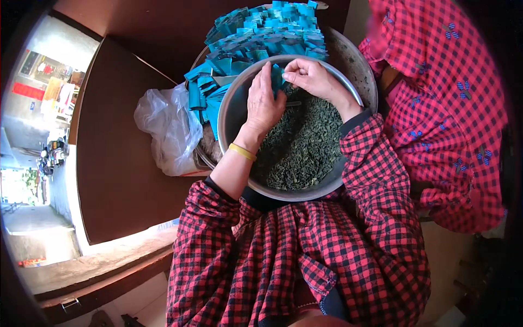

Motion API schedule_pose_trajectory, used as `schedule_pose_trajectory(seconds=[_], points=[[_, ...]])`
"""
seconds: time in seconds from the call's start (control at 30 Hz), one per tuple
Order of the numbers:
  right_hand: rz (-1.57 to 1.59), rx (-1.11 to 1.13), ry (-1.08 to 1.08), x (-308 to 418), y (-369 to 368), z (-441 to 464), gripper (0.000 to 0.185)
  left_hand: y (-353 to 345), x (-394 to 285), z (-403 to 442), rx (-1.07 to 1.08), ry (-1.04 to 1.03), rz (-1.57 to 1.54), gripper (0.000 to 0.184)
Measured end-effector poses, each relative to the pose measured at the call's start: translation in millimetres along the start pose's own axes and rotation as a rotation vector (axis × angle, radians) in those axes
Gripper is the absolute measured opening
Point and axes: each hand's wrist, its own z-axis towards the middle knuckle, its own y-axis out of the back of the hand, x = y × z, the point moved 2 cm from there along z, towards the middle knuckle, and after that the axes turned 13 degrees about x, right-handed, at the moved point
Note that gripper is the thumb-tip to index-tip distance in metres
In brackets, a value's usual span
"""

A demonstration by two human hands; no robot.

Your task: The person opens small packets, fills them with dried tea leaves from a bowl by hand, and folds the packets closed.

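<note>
Over a metal bowl of dark green dried leaves, which look like tea, both my hands are at a small blue packet. My left hand, with a yellow band at the wrist, has its fingers upright and together against the packet's left side. Thumb and forefinger of my right hand pinch at its right edge. My fingers hide part of the packet. Just below them, a thin metal handle, maybe of a spoon, sticks out over the leaves.
Behind the bowl, a large round pan holds a heap of blue packets. A clear plastic bag lies left of it. A brown panel stands at the left. Another person's checked sleeve is close on the right.
</note>
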Motion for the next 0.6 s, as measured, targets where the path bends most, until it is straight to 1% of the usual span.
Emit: schedule_pose_trajectory(seconds=[0.07,0.1,0.2,0.23,0.33,0.37,0.47,0.5,0.6], points=[[-0.100,-0.008,0.043,-0.3,-3.8,-2.1,0.020,-1.0,2.3,0.1,-0.004,0.010,0.009,0.074],[-0.086,-0.006,0.036,-2.6,-6.1,-2.4,0.020,-1.4,3.2,-1.1,-0.002,0.018,0.014,0.074],[-0.340,-0.089,0.035,-8.8,-8.7,-3.2,0.021,-4.3,5.4,-0.5,0.016,0.006,0.020,0.074],[-0.333,-0.091,0.030,-2.9,-10.3,-5.7,0.021,-5.4,5.8,-0.5,0.014,-0.011,0.024,0.074],[-0.527,-0.090,-0.072,16.4,-12.5,-11.2,0.022,-6.2,5.6,0.3,-0.010,-0.043,0.076,0.074],[-0.522,-0.096,-0.074,14.3,-13.7,-9.6,0.022,-6.1,5.4,0.5,-0.023,-0.060,0.102,0.074],[-0.526,-0.146,0.168,11.0,-18.6,-4.9,0.025,-5.1,2.8,1.7,-0.037,-0.043,0.074,0.074],[-0.518,-0.154,0.160,8.0,-18.4,-4.3,0.025,-5.1,2.1,1.3,-0.047,-0.031,0.060,0.074],[-0.446,-0.102,0.270,7.8,-19.5,-4.7,0.020,-1.1,-1.9,0.3,-0.011,0.020,0.041,0.073]])
